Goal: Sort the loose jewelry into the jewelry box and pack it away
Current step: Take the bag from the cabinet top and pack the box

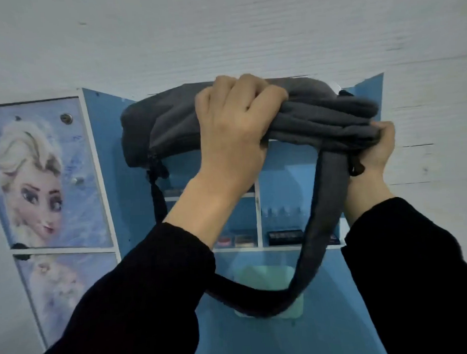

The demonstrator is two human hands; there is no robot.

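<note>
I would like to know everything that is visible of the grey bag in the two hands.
The grey bag looks like soft dark grey cloth, bunched and folded lengthwise. It is held roughly level before the top of the open blue cabinet. The left hand grips its middle from above; the right hand grips its right end. A wide strap of the same cloth hangs down in a loop. A black cord dangles at its left end. Its contents cannot be seen.

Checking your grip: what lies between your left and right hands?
In the head view, the bunched grey bag spans from the left hand to the right hand, both gripping it. Its strap loops down below.
</note>
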